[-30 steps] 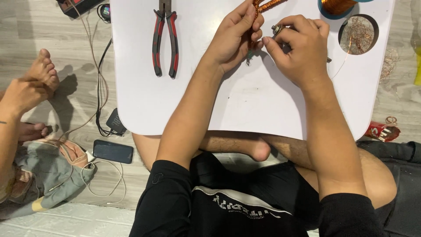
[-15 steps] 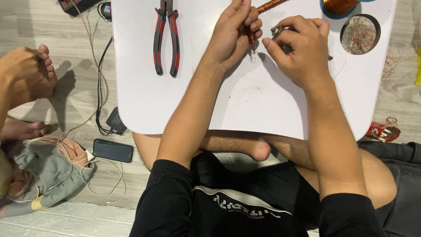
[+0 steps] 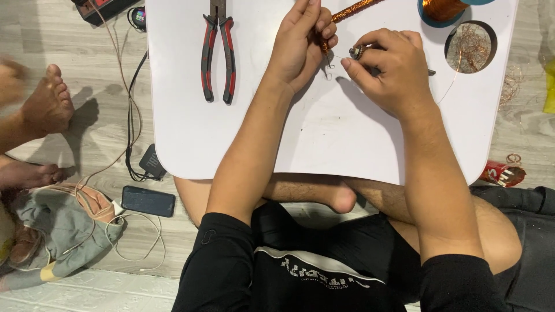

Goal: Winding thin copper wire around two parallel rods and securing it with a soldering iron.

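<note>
**Two hands close together over a white worktop**

Two bare feet of another person point(image 3: 49, 107) rest on the floor at the far left, beside a heap of grey cloth point(image 3: 55, 231) and a dark phone point(image 3: 148, 201) lying face up with thin cables around it. On the white worktop point(image 3: 243, 144), red-and-black pliers point(image 3: 218, 52) lie shut, well apart from the hands. The left hand point(image 3: 300, 46) has its fingers curled tight around the near end of a copper-wound rod point(image 3: 352, 10), which slants up towards the far edge. Just beside it, the right hand point(image 3: 393, 69) pinches a small metal tool point(image 3: 356, 52) between thumb and forefinger, its tip pointing at the left hand; a small wire loop hangs between the two. Further right stands a spool of copper wire point(image 3: 442, 8), and next to it a round cup hole in the worktop point(image 3: 470, 47) holds a tangle of loose copper strands. A red packet point(image 3: 502, 173) lies on the floor by the worktop's right corner.
</note>
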